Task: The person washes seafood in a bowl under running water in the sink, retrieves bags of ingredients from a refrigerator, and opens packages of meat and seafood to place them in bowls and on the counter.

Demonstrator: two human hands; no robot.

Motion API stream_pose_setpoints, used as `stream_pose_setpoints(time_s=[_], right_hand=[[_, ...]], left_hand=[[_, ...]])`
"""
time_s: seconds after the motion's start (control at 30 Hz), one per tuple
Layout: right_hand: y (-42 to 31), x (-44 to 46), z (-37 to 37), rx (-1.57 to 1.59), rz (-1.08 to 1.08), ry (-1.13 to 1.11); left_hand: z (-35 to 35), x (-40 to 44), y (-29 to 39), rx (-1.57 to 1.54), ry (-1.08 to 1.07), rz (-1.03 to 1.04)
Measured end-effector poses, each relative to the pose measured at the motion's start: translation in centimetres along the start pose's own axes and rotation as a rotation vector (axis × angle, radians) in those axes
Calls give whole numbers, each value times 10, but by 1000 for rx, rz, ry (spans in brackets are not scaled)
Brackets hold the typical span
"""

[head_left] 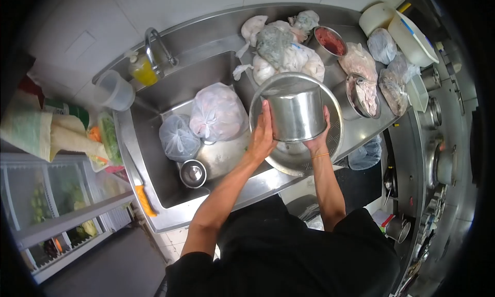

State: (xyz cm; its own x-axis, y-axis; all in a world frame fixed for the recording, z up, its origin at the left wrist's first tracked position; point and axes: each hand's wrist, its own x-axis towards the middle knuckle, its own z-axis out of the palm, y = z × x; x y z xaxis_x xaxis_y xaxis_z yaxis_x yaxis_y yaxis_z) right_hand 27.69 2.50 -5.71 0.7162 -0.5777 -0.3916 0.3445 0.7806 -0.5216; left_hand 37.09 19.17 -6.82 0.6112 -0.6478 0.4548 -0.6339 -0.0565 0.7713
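A shiny steel pot (300,114) is gripped from both sides, my left hand (262,134) on its left wall and my right hand (318,137) on its right. The pot is tilted over a wide, perforated metal colander (337,127), which sits at the right edge of the sink. I cannot see into the pot, and it covers most of the colander's inside. Behind the colander lies a pile of tied plastic bags (278,47). Just to the right stands a metal container (350,98) with pale meat in it.
The sink (149,104) holds two tied bags (219,111) and a small metal bowl (193,173). An orange-handled knife (144,198) lies on its left rim. A faucet (152,42) and yellow soap bottle (143,70) stand behind. Ground red meat (330,40) fills another container.
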Motion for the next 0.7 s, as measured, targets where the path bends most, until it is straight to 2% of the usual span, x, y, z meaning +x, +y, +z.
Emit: stream_pose_setpoints(time_s=[0.13, 0.2, 0.23, 0.33, 0.37, 0.47, 0.53, 0.6, 0.67, 0.7], right_hand=[[6, 23, -36, -34, -148, 34], [2, 33, -67, -88, -155, -22], [1, 41, -78, -194, -240, -6], [-7, 41, -72, -394, -277, 170], [-15, 22, -26, -372, -119, 210], [-20, 27, -34, -824, -99, 229], [-24, 25, -36, -927, -218, 191], [-26, 24, -50, -1133, -344, 186], [-29, 28, -61, -1101, -455, 122], [-35, 24, -58, -1293, -465, 185]], left_hand=[[9, 11, -18, 26, 76, 175], [11, 17, -20, 78, 32, 208], [12, 19, -20, 102, 14, 222], [7, 26, -14, 23, 56, 165], [-1, 27, -7, 63, 61, 93], [-26, 25, 9, -222, 254, -303], [-52, 24, 19, -315, 420, -468], [-69, -4, -10, -249, 511, -761], [-93, -23, -32, -565, 613, -958], [-103, -36, -42, -731, 659, -1056]])
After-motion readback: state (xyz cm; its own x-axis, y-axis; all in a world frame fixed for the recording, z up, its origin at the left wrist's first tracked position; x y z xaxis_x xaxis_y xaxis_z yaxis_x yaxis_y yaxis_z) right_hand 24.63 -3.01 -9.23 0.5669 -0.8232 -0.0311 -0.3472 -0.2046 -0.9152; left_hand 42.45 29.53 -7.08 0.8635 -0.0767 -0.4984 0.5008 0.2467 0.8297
